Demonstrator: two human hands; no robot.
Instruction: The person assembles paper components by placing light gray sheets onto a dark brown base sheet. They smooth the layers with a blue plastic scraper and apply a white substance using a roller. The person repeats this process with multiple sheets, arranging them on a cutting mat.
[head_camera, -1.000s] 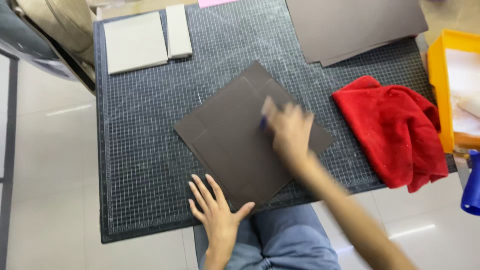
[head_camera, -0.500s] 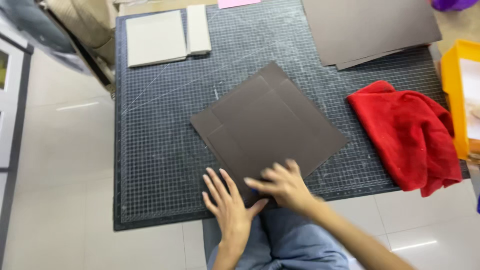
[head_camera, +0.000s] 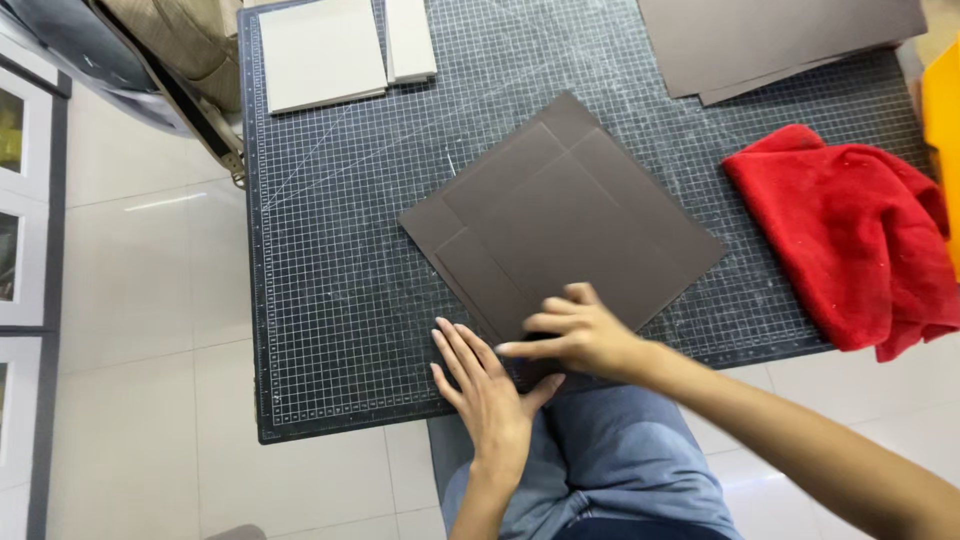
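A dark brown square sheet (head_camera: 570, 215) lies turned like a diamond on the dark gridded cutting mat (head_camera: 330, 230), with folded flaps along its left edges. My right hand (head_camera: 575, 335) rests on the sheet's near corner, fingers curled and pressing down. My left hand (head_camera: 485, 385) lies flat on the mat just beside that corner, fingers spread, palm down, holding nothing.
A red cloth (head_camera: 850, 235) lies crumpled at the mat's right. Grey boards (head_camera: 320, 50) sit at the far left of the mat, larger brown sheets (head_camera: 770, 35) at the far right. An orange tray edge (head_camera: 940, 110) shows at right. Framed pictures (head_camera: 20, 200) lean at left.
My right hand has slid from the sheet's middle down to its near corner. The left hand has stayed flat at the mat's near edge. The view has shifted slightly.
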